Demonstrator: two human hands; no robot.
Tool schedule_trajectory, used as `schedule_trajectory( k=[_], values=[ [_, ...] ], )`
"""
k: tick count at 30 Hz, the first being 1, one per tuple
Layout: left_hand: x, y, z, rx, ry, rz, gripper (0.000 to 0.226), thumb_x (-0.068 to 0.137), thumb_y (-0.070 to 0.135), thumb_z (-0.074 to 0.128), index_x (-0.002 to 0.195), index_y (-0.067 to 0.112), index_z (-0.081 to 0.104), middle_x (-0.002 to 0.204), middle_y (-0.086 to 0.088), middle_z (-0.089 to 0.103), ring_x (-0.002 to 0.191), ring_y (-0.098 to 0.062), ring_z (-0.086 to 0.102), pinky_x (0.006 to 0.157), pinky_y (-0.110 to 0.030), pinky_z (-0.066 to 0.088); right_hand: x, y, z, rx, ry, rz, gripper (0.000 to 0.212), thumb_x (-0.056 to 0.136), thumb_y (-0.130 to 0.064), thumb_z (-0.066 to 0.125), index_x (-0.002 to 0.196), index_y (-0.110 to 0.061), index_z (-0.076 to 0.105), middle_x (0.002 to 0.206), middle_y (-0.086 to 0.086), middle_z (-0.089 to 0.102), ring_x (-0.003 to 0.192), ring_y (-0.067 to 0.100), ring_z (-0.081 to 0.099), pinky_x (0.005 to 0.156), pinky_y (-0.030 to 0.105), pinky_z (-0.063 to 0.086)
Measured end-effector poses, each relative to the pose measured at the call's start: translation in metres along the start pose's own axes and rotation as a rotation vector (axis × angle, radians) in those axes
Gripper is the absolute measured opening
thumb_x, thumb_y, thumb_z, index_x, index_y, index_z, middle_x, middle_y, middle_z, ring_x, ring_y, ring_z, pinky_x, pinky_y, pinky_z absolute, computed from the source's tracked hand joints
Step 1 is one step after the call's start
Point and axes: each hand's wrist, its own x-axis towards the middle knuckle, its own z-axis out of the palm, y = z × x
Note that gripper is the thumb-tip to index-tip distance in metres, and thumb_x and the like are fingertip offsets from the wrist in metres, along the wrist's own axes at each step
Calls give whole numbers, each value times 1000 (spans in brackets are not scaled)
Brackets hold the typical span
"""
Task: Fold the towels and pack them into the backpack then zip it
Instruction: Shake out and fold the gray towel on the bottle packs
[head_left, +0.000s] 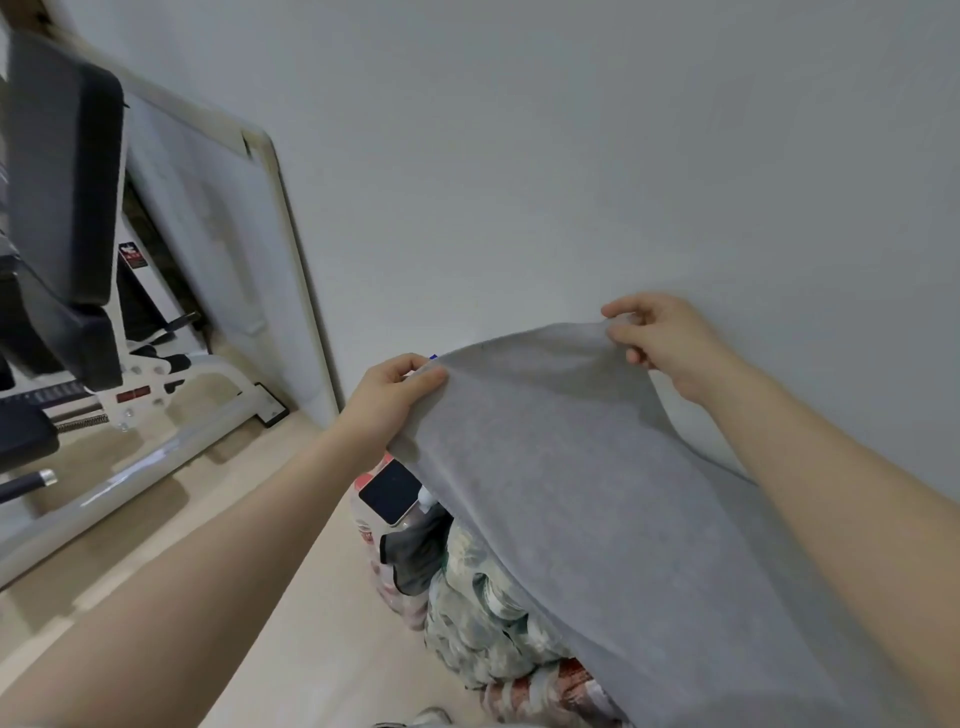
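1. Between both hands, a plain grey towel (597, 467) hangs stretched in the air near the wall (571, 130), draping down toward the camera.
2. Left hand (387, 400) pinches one top corner, thumb over the cloth's edge.
3. Right hand (660, 338) pinches the other corner with curled fingers (621, 338).
4. Both arms reach forward, well apart.

One grey towel (597, 493) is in view — held up by two hands, the left hand (389, 400) and the right hand (660, 343). Beneath it lies one phone (389, 491) — plus one patterned cloth heap (483, 613). One weight bench (67, 234) stands to the left.
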Motion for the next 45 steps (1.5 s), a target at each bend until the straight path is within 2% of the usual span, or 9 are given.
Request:
schedule_trajectory(
  k=[6,12,19,28,32,34,38,42,45],
  values=[
    [1,11,-14,-9,89,31,13,87,25,61,74,22,64,78,-1,63,71,-17,57,66,-30,47,15,-15,26,-656,190,-335,35,85,-5,56,119,-8,61,113,15,64,104,32,59,93,35,43],
    [-9,30,-38,-187,271,102,12,90,24,56,80,25,63,78,5,64,67,-10,60,61,-25,50,27,-54,49,-247,254,-387,17,82,3,51,86,-8,63,87,4,64,71,16,62,76,29,50],
    [-56,29,7,-106,-117,106,13,87,16,59,79,23,66,78,0,69,70,-16,63,67,-27,51,-14,-15,8,-433,163,-317,13,82,-9,61,85,-7,73,72,6,61,68,16,52,59,23,38],
    [-125,17,132,261,-613,176,12,88,22,58,80,17,64,75,3,53,71,-4,48,68,-10,38,-124,55,-98,136,137,-48,26,87,4,43,72,-12,57,53,-2,64,51,5,61,61,22,53],
    [-163,5,176,236,-788,149,15,80,21,57,66,24,61,63,11,54,62,-2,47,62,-9,39,-172,85,-142,387,134,189,31,92,-36,43,76,-12,56,50,0,64,52,14,64,53,23,51],
    [-181,-5,195,277,-863,145,13,77,23,56,66,24,61,62,11,54,62,-3,47,62,-10,39,-192,101,-156,270,139,260,39,92,-46,44,73,-15,55,52,0,63,48,12,62,49,21,48],
    [-206,-23,228,376,-989,102,9,79,25,57,73,23,62,62,12,57,60,-3,48,61,-13,38,-220,136,-170,45,151,293,17,86,-5,58,70,-10,54,65,6,54,53,16,54,41,16,43],
    [-215,-42,254,525,-1175,-7,15,92,19,53,100,20,65,72,17,60,66,2,52,68,-11,41,-231,163,-183,-201,140,358,26,86,-2,55,112,-6,55,97,12,56,62,20,52,48,20,44],
    [-199,-46,260,724,-1145,17,29,96,28,45,121,18,57,79,12,60,65,-1,52,66,-12,43,-234,175,-183,-402,96,368,7,84,-5,55,82,-6,62,75,5,56,66,24,54,53,25,36]
  ],
)
